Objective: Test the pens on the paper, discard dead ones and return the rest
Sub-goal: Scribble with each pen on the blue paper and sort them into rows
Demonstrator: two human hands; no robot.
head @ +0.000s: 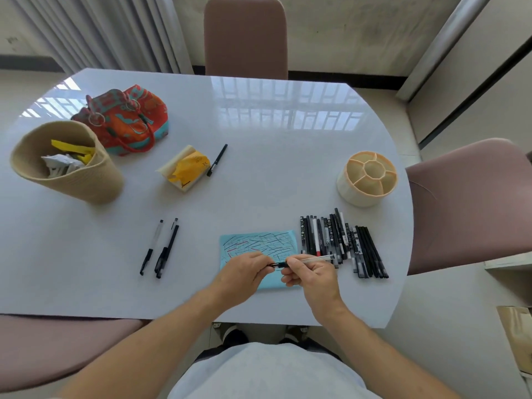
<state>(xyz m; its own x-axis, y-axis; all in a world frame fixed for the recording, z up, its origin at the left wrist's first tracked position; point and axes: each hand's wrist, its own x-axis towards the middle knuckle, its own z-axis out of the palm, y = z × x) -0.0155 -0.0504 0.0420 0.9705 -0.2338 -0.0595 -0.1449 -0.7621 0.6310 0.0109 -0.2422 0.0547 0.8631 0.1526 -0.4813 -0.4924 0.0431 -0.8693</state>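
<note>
Over the near edge of the blue paper (259, 246) both hands meet on one clear pen (312, 259) — the right hand (312, 276) pinches its barrel, the left hand (244, 273) pinches its black end, fingers curled. Just right of the paper lies a row of pens (339, 243), with the empty holder (367, 178) beyond them. Left of the paper two pens (159, 247) lie on the tabletop (259, 174) — farther left stands a basket (66, 162)
</note>
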